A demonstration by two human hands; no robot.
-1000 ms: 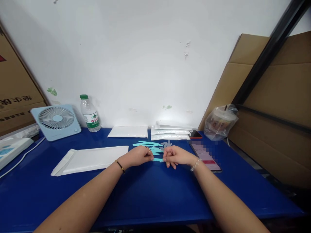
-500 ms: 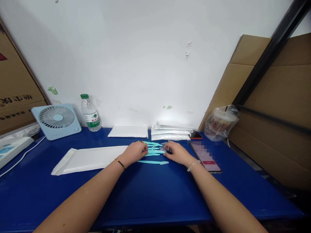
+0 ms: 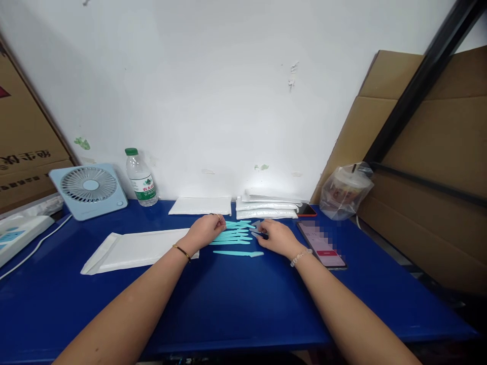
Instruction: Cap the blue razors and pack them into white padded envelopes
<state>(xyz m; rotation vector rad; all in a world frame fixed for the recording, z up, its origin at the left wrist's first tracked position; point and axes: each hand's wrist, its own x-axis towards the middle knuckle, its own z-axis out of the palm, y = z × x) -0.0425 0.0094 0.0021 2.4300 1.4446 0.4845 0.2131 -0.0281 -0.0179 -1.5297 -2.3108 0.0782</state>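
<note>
Several thin turquoise sticks [image 3: 234, 236] with shaped ends lie side by side on the blue table [image 3: 236, 304]. One more turquoise stick [image 3: 238, 253] lies apart, nearer the front. My left hand [image 3: 207, 228] is at the left ends of the group, its fingers pinched on the far turquoise stick. My right hand [image 3: 277, 236] is at the right ends, thumb and forefinger apart around small translucent caps [image 3: 255, 225]; whether it grips one is too small to tell. A white padded envelope [image 3: 140, 248] lies flat beside my left hand.
White packets [image 3: 266, 207] are stacked by the wall, with another packet [image 3: 200, 206] left of them. A phone [image 3: 321, 246] lies right of my right hand. A fan [image 3: 89, 190], bottle [image 3: 141, 177] and bagged cup [image 3: 345, 190] stand farther out.
My left hand has moved left and slightly away, uncovering more of the sticks. My right hand has shifted slightly, and its fingers have spread a little more.
</note>
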